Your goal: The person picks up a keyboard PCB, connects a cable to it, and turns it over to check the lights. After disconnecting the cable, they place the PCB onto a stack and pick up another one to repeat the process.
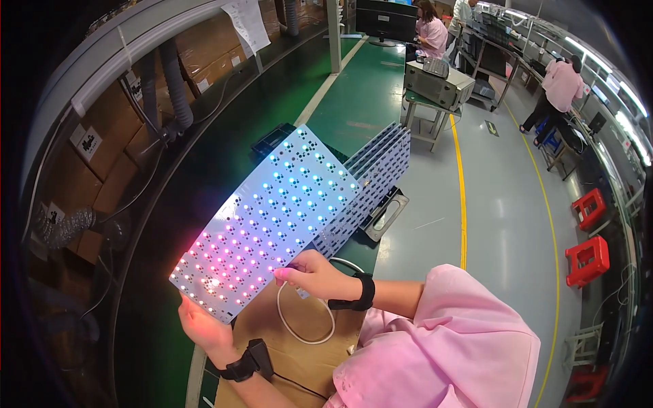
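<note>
A white keyboard circuit board is held up at a slant, its rows of small lights glowing blue at the far end and pink to red at the near end. My left hand grips its near left corner, the fingers partly hidden underneath. At the near right edge, my right hand is closed on the board, thumb on the face. A white cable loops below and runs up to that hand; where it ends is hidden. Just beyond stand several similar boards on edge in a dark rack.
Brown cardboard lies on the green bench beneath my hands. Ahead is a metal-cased device on a stand, with a monitor behind. Red stools stand right, across the aisle. Other people work farther off. Cartons line the left.
</note>
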`<state>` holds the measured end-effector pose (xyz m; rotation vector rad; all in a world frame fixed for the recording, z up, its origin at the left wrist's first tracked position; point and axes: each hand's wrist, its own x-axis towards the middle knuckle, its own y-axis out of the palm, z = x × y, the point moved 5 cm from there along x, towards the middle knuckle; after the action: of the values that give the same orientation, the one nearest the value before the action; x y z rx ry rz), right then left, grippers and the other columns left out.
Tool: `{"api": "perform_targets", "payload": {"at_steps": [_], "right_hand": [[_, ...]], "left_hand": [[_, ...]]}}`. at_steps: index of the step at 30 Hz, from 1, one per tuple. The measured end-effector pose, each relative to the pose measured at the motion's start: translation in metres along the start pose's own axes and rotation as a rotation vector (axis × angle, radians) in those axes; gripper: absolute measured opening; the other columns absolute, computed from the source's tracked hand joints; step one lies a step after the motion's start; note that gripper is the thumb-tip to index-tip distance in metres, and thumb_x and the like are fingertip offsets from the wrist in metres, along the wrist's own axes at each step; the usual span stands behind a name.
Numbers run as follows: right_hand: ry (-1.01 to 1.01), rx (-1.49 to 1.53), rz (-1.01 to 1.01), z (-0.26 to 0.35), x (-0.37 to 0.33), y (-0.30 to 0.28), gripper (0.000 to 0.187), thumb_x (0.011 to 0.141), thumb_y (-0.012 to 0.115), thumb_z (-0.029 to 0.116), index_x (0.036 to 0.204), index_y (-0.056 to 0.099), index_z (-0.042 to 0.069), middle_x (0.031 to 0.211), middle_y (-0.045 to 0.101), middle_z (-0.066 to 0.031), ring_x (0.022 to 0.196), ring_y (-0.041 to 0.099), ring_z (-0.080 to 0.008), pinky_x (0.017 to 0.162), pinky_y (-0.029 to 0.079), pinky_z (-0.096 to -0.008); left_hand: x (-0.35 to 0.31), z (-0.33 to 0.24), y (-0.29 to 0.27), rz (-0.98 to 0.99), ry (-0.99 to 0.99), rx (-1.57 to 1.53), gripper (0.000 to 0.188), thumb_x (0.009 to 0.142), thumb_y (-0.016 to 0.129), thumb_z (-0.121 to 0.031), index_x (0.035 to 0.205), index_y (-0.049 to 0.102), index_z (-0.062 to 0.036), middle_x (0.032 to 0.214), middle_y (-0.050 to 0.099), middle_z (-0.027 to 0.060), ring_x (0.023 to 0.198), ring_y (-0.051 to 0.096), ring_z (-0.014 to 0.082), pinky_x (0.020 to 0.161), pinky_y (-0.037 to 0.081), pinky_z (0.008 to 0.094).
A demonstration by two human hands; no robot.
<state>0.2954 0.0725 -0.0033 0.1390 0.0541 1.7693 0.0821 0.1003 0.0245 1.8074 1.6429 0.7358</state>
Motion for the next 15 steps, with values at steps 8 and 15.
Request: {"api": "perform_targets", "payload": {"at_steps": [8, 15], "right_hand": [[0.017, 0.000, -0.025, 0.010, -0.004, -0.001, 0.025, 0.086, 0.055, 0.022, 0.080, 0.063, 0.000, 0.068, 0.058, 0.0007, 0.060, 0.048, -0.0035, 0.051, 0.038, -0.0201], [-0.072, -0.024, -0.042, 0.018, -0.006, 0.002, 0.031, 0.086, 0.052, 0.028, 0.071, 0.059, 0.002, 0.059, 0.052, 0.0009, 0.047, 0.040, -0.0050, 0.041, 0.034, -0.0216]], "left_hand": [[0.001, 0.001, -0.004, 0.053, -0.005, -0.058, 0.053, 0.087, 0.038, -0.033, 0.133, 0.031, -0.0070, 0.131, 0.039, 0.0104, 0.120, 0.038, 0.0290, 0.101, 0.029, 0.0453], [0.000, 0.000, 0.001, 0.079, -0.008, -0.033, 0.052, 0.088, 0.037, -0.034, 0.132, 0.033, -0.0067, 0.129, 0.041, 0.0100, 0.117, 0.040, 0.0280, 0.098, 0.031, 0.0428]]}}
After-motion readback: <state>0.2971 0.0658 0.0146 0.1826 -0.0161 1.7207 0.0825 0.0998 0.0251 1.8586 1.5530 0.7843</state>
